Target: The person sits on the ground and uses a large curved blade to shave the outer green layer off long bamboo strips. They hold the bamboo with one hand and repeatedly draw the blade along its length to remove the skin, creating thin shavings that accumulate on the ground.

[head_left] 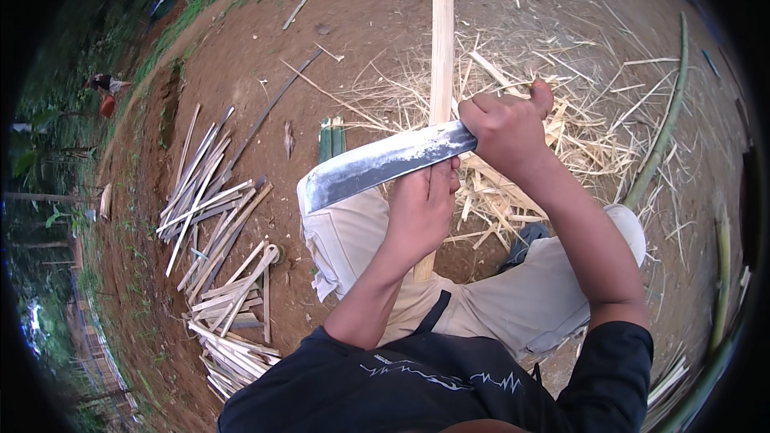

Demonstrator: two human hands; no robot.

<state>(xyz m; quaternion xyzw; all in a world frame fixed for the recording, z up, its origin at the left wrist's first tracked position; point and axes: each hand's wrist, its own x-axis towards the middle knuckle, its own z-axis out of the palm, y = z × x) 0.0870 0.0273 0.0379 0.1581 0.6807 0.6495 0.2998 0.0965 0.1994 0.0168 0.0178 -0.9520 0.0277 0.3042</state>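
Note:
A broad machete point(377, 164) with a worn, grey-and-silver blade lies slantwise in front of me, its wide end to the left. My right hand point(507, 132) is closed around its handle, which the fingers mostly hide. Under the blade, my left hand point(421, 212) grips a long, pale bamboo strip point(442, 40). The strip runs from my lap away to the far edge of the view, and the blade crosses over it just beyond my left fingers. Whether the edge touches the strip, I cannot tell.
Pale shavings point(561, 132) heap on the bare soil beyond my bent legs. Split sticks point(233, 297) lie in piles at the left. A green bamboo pole point(672, 120) curves along the right. Another person point(104, 84) is far off at the left.

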